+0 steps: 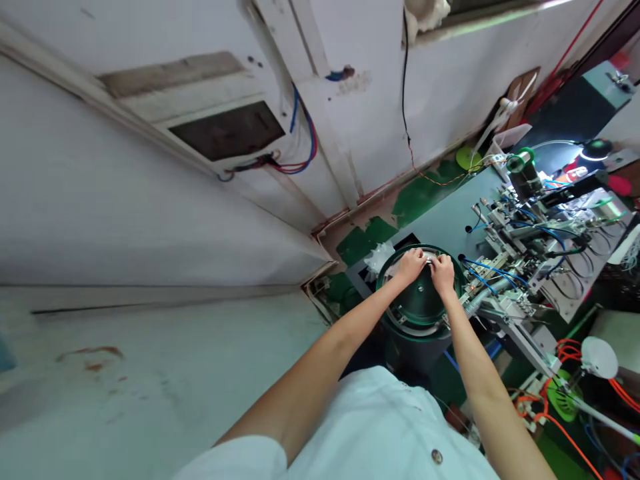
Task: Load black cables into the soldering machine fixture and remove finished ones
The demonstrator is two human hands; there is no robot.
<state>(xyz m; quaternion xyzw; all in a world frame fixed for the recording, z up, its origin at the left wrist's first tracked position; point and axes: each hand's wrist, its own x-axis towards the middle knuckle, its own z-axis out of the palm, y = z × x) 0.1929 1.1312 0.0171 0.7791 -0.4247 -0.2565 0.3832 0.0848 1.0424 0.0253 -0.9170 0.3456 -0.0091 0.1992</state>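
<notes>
A round dark green bowl [417, 310], of the kind found on a vibratory feeder, stands in front of me with a small round fastener at its centre. Over its far side, my left hand [411, 265] and my right hand [443, 272] are close together, fingers bent and pinched. Between the fingertips is a small pale or shiny bit, too small to name. Part of the bowl's far inside is hidden by the hands. A crumpled clear plastic bag [380, 259] lies just left of the bowl's rim.
Right of the bowl, a machine [515, 233] with metal fixtures, blue air tubes and wire spools fills a grey tabletop [440, 217]. White wall panels [225, 220] rise on the left. Orange hoses [555, 417] and a green-based fan [563, 397] are at the lower right.
</notes>
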